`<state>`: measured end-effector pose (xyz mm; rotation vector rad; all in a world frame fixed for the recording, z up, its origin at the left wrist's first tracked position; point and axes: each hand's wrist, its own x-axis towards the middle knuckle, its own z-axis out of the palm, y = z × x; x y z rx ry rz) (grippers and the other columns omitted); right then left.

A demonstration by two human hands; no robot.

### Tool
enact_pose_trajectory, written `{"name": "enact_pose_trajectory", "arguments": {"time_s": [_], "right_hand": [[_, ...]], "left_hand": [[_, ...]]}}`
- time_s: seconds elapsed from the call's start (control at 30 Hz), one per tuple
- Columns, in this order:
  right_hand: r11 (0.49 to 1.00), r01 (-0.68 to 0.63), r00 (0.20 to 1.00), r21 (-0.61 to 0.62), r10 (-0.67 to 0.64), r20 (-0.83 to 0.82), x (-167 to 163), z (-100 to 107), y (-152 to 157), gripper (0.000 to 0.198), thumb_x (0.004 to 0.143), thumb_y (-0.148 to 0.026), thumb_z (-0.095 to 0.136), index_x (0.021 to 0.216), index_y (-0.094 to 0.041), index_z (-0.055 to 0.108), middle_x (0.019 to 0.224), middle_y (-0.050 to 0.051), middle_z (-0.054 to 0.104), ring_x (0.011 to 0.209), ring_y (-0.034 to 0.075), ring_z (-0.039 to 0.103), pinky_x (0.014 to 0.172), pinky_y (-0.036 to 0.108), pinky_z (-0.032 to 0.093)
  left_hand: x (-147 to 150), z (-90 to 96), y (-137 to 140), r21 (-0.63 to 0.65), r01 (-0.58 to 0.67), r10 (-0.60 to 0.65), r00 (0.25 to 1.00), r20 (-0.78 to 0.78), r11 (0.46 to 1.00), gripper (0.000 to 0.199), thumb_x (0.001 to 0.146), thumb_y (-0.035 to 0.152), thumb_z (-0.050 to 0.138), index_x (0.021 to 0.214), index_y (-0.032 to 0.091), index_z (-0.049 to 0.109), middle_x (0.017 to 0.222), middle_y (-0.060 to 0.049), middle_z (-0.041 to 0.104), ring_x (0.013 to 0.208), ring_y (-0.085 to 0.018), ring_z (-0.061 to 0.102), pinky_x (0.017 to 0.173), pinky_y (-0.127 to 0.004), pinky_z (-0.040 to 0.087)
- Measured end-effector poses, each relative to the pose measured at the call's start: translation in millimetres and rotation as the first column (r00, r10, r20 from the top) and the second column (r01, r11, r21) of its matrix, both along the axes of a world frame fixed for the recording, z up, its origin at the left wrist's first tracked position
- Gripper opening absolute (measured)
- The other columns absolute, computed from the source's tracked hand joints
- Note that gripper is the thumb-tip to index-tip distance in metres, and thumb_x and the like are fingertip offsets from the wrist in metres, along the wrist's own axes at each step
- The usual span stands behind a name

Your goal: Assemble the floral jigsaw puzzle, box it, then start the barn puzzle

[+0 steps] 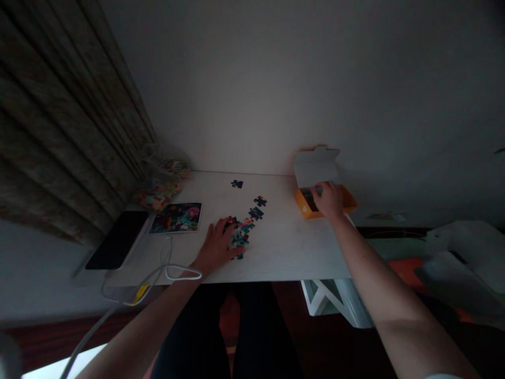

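My left hand (213,248) lies palm down on the white table with its fingers spread, touching the left side of a cluster of colourful jigsaw puzzle pieces (241,235). Two pieces, one of them a dark puzzle piece (260,201), trail from the cluster toward the back. Farther back lies a single puzzle piece (237,183). My right hand (328,199) reaches into an orange cardboard box (310,210) whose white lid (316,167) stands raised. Its fingers are curled together; a small greenish patch shows at the fingertips, too dim to make out.
A picture card (177,218) with flowers lies left of the pieces, beside a dark tablet-like device (117,240). A white cable (168,269) loops over the table's front left edge and my left forearm. Patterned packaging (158,193) sits by the curtain (74,105). The wall borders the back.
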<state>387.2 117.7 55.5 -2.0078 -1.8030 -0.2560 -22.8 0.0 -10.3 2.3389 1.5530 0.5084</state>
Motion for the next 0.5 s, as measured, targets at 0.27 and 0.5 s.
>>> {"name": "enact_pose_trajectory", "arguments": {"time_s": [0.27,0.5], "right_hand": [[0.919,-0.375,0.899,-0.125,0.327,-0.293,-148.2,-55.1,-40.9,0.052,0.096,-0.051,0.058,0.137,-0.019,0.058,0.144,0.018,0.059,0.134,0.029,0.054,0.113,0.047,0.038],[0.931,-0.281,0.953,-0.231,0.242,-0.185,-176.6,-70.8,-32.2,0.070,0.098,-0.060,0.050,0.155,-0.019,0.042,0.161,0.019,0.041,0.151,0.039,0.032,0.121,0.065,0.013]], "left_hand": [[-3.7,4.2,35.2,-0.035,0.030,-0.026,0.993,0.113,0.999,0.049,0.097,0.038,0.059,0.143,0.022,0.054,0.157,-0.015,0.044,0.145,-0.028,0.045,0.120,-0.044,0.037],[0.5,35.4,49.9,-0.195,0.079,-0.120,0.971,-0.208,0.978,0.092,0.075,0.054,0.082,0.153,0.023,0.044,0.160,-0.019,0.042,0.147,-0.039,0.040,0.119,-0.054,0.030]]}}
